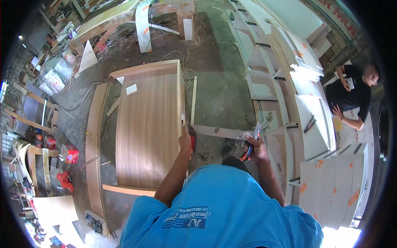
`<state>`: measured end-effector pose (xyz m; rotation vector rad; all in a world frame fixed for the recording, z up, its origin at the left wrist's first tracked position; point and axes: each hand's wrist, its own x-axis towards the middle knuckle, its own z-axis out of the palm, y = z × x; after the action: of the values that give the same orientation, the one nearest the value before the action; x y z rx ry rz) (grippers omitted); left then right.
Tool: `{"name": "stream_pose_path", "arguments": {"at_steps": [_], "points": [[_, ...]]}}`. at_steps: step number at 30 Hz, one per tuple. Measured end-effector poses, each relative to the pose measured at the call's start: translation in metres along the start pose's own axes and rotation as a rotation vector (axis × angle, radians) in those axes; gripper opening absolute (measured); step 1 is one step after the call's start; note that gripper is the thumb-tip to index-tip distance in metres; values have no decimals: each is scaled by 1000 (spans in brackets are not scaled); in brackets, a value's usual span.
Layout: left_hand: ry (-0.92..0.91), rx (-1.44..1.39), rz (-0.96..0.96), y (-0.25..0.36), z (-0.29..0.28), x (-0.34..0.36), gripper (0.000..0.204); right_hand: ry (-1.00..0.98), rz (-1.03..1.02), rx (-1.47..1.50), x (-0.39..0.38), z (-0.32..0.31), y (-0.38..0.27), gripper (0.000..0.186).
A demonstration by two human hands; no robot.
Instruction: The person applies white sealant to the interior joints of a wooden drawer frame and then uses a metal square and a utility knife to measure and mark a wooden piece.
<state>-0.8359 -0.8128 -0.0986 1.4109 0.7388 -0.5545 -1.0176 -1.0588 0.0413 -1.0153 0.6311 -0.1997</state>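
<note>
A large wood-grain panel box (144,136) lies flat on the floor to the left of my legs. My left hand (185,139) is at its right edge, and the fingers appear closed on that edge, though partly hidden. In my right hand (258,149) is an orange-and-black hand tool (247,152); its exact kind is unclear. Crumpled clear plastic (258,131) shows just beyond these fingers. A pale narrow board (219,132) runs between my two hands. A small white block (131,89) rests on the panel box near its far left corner.
White cabinet frames (264,82) line the right side, with stacked white boards (331,186) nearer. A person (351,93) in black stands beyond them. A long brown board (96,144) lies to the left. A workbench (111,20) stands ahead, with cables (194,49) on the floor.
</note>
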Motion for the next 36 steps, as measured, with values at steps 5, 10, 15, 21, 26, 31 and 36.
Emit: {"name": "stream_pose_path", "arguments": {"at_steps": [5, 10, 15, 21, 26, 31, 36], "points": [[-75, 130, 82, 46, 76, 40, 71, 7, 72, -69, 143, -22, -36, 18], [-128, -33, 185, 100, 171, 81, 50, -26, 154, -120, 300, -19, -115, 20], [-193, -111, 223, 177, 246, 115, 43, -212, 71, -73, 438, 26, -201, 21], [-209, -303, 290, 257, 312, 179, 32, -299, 2, -101, 565, 94, -251, 23], [-252, -389, 226, 325, 345, 271, 33, -315, 77, -64, 683, 152, -273, 25], [-350, -326, 189, 427, 383, 347, 43, -301, 120, -40, 809, 218, -312, 25], [-423, -308, 247, 519, 410, 400, 48, -248, 130, -26, 919, 282, -340, 24]]}}
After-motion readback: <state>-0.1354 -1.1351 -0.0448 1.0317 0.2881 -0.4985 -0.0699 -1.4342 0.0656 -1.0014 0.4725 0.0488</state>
